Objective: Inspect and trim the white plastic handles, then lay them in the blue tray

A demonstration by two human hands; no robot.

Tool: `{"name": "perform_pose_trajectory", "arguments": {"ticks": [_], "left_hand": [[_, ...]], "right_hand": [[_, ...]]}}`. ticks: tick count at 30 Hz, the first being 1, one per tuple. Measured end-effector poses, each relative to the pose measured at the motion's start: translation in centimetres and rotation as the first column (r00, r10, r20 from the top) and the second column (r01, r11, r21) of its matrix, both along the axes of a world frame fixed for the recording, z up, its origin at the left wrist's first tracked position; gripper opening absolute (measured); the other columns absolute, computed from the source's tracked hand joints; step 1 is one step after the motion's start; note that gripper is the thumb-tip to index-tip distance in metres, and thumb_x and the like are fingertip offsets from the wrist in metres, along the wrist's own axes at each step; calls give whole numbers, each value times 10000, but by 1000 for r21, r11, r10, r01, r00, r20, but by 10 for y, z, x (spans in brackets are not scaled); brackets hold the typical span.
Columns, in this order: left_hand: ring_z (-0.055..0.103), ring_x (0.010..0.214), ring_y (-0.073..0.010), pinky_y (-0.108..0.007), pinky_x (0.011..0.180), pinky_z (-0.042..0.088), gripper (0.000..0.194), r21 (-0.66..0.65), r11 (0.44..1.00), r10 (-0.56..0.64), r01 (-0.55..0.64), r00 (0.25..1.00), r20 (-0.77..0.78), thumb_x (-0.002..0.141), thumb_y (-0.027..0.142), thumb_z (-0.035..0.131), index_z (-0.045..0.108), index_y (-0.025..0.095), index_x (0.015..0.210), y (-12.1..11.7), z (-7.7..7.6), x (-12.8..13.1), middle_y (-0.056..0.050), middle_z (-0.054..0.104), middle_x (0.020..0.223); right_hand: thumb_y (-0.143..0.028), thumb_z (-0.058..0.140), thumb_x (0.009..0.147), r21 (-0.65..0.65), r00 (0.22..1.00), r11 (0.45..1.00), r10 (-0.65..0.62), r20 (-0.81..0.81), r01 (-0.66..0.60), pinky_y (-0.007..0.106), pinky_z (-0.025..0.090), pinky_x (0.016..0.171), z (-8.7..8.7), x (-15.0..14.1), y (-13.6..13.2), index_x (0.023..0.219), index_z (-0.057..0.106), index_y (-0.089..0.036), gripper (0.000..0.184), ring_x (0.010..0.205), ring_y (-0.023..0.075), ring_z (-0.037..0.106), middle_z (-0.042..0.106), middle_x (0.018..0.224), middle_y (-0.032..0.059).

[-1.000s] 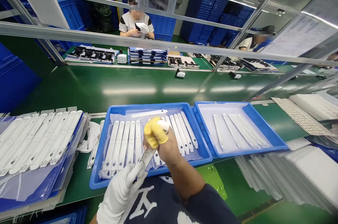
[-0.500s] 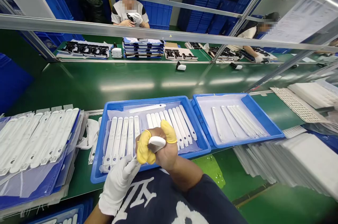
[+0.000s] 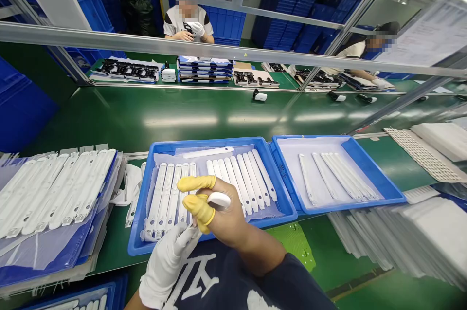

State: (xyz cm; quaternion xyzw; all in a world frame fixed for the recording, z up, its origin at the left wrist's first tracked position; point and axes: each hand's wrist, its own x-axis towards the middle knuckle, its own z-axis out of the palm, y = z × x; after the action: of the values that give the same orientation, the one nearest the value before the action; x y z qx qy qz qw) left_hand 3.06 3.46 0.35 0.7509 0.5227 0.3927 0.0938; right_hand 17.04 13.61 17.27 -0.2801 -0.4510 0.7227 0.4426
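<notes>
My left hand [image 3: 166,259], in a white glove, is closed on the lower end of a long white plastic strip [image 3: 220,200]. My bare right hand [image 3: 228,215], with yellow finger cots on its fingertips, wraps around the same strip; a rounded white end sticks out of the grip. Most of the strip's length is hidden by my fingers. Both hands are over the front edge of a blue tray [image 3: 209,143], where similar strips [image 3: 164,195] lie in two rows on a thin liner. One more strip [image 3: 207,152] lies crosswise at its back.
To the right, a second blue tray [image 3: 379,173] holds several thinner white strips [image 3: 343,173]. At left, white strips [image 3: 73,188] lie on stacked blue sheets [image 3: 62,251]. Stacked white foam sheets [image 3: 430,232] stand at right. A metal rail [image 3: 219,49] crosses ahead; co-workers sit beyond.
The strip's rounded end now points toward me, out of my right hand. My right fingers have shifted and two yellow-tipped fingers now extend leftward. My left hand keeps its hold.
</notes>
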Motion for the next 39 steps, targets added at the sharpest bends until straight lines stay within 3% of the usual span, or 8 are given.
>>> {"name": "perform_pose_trajectory", "arguments": {"ticks": [5,10,12,15,20,28,33,39], "left_hand": [[681,720,-149,-220,667,578,501,-18,1000,-16,17,998,62,988,72,434,470,337,1412,2,10,8,-10,694,873],[654,618,-151,-227,572,545,295,72,989,-139,131,984,109,1017,328,549,594,269,1303,2,33,-1,-1,698,765],[634,601,-151,-242,570,533,260,86,995,-74,54,969,237,1008,355,561,644,276,1242,4,56,-10,1,687,763],[592,667,-153,-276,665,538,318,-106,987,160,-122,839,520,963,290,618,621,310,1281,16,104,-20,21,582,789],[583,805,-154,-275,783,490,358,-265,959,42,105,868,495,885,183,674,700,358,1196,43,167,-19,24,582,863],[622,826,-143,-249,796,499,338,-294,924,-30,244,813,582,875,153,667,783,384,1094,53,175,-9,34,673,900],[621,709,-156,-272,701,492,139,-355,918,85,177,786,612,791,259,748,843,334,860,63,183,-8,21,673,727],[674,755,-185,-302,765,522,85,-497,847,224,187,723,654,694,262,781,839,300,742,68,190,-5,-1,745,756]], "right_hand": [[-485,751,836,12,1000,1000,-4,12,4,245,406,456,-8,-3,5,979,669,-235,299,392,89,435,502,482,-93],[-653,722,782,-20,998,999,52,42,-51,220,392,405,-21,-7,10,726,581,-209,469,370,81,440,459,443,-90],[-601,761,771,-9,996,998,60,68,-60,214,364,403,-21,-8,9,658,526,-209,471,373,66,416,460,461,-85],[-452,839,730,109,987,990,69,146,-85,216,339,442,-17,-9,5,604,487,-202,449,452,66,415,477,519,-65],[-422,829,696,285,963,940,117,243,-187,228,291,469,-14,-10,5,572,450,-197,458,509,65,331,401,554,-63],[-466,737,739,441,911,850,100,399,-287,229,285,490,-17,-2,15,533,332,-213,520,550,79,310,325,570,-54],[-362,703,752,446,838,813,91,539,-375,227,366,556,-17,-2,15,553,358,-217,423,605,110,393,374,576,-39],[-300,633,733,487,868,812,48,494,-321,211,291,494,-17,-7,14,549,360,-208,342,561,85,322,328,556,-54]]}}
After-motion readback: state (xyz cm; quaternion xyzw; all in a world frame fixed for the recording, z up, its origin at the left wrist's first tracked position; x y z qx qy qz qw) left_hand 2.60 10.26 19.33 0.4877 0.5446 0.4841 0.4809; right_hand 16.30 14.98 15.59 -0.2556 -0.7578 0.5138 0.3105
